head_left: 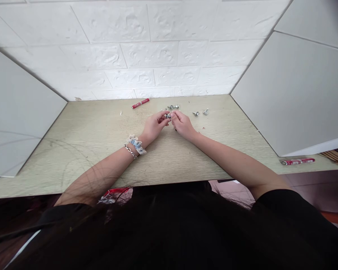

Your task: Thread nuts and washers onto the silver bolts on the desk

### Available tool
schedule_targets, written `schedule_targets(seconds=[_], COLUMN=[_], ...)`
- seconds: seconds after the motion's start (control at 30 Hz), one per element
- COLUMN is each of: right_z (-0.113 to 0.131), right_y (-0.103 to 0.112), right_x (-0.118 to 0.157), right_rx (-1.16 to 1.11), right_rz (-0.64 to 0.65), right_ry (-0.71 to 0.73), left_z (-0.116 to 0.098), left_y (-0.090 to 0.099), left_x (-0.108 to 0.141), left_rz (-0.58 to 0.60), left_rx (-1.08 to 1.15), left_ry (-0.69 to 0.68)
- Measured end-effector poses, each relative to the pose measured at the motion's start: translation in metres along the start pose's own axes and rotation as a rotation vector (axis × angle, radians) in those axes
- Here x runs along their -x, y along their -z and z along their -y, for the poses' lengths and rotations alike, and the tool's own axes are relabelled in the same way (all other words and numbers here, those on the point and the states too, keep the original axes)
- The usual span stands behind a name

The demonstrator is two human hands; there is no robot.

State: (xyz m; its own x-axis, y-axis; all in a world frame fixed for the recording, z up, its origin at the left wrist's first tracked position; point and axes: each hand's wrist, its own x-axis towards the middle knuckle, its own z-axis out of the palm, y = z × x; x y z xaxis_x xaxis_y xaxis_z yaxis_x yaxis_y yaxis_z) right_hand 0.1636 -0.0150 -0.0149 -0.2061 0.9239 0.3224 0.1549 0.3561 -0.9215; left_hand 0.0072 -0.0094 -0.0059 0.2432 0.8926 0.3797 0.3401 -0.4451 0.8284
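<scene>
Between my two hands, above the desk, is a small silvery metal bolt (168, 116). The thumb and fingers of my left hand (154, 126) pinch it from the left. My right hand (183, 125) is closed at its other end, thumb and forefinger together; the fingers hide much of that end. Just behind the hands, more bolts (173, 107) lie close together on the desk. To the right of my right hand rest two separate pieces, a bolt (196, 113) and another bolt with a wide round part (205, 111).
The pale wood-grain desk (163, 161) ends at a white brick-patterned wall (138, 56). A red tube (140, 103) lies at the back left, and a similar red tube (298, 161) by the right front edge. Grey panels (295, 90) stand on both sides. Small scraps dot the desktop.
</scene>
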Motion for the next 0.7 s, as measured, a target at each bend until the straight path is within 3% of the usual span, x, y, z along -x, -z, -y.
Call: schedule_targets(seconds=[0.3,0.7], right_z=[0.001,0.0024], right_y=[-0.0011,-0.0012], right_x=[0.0001,0.0002], right_rx=[-0.039,-0.043], right_rz=[-0.047,-0.033], right_ry=[-0.103,-0.037], left_z=[-0.0014,-0.0076], left_y=[-0.0005,0.0011], left_x=[0.0012,0.0002], left_rz=[0.004,-0.013], left_rx=[0.013,-0.001], left_ry=[-0.015,0.042])
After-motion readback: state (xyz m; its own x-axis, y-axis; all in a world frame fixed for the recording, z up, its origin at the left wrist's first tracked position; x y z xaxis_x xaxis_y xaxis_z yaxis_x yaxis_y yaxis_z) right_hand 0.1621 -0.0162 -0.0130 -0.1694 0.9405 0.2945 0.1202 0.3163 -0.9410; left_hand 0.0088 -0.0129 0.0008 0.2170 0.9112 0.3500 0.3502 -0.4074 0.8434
